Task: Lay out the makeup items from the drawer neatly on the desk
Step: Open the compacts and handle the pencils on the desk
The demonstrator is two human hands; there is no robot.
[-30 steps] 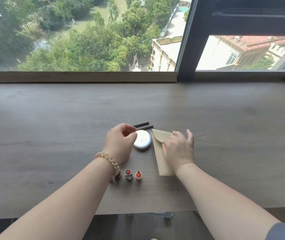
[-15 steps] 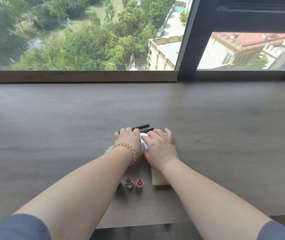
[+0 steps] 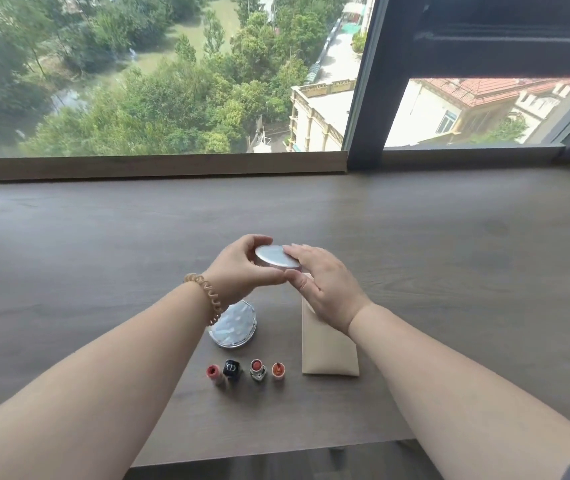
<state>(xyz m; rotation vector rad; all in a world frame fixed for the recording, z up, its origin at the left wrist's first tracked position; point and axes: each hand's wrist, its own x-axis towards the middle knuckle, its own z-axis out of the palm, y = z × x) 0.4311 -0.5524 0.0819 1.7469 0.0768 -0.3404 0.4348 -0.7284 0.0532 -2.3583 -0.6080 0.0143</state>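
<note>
While held above bench point(image 3: 103, 254), silver compact point(image 3: 274, 259) clamped between fingers of left hand point(image 3: 242, 270) and right hand point(image 3: 327, 289); clear round case point(image 3: 234, 325) nearer, contents blurred.

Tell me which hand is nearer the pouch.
Right. The right hand is above the far end of the pouch, on the compact; the left hand grips the compact left of the pouch.

High-rise room: wooden desk point(image 3: 415, 244) under a window point(image 3: 159, 74).
</note>
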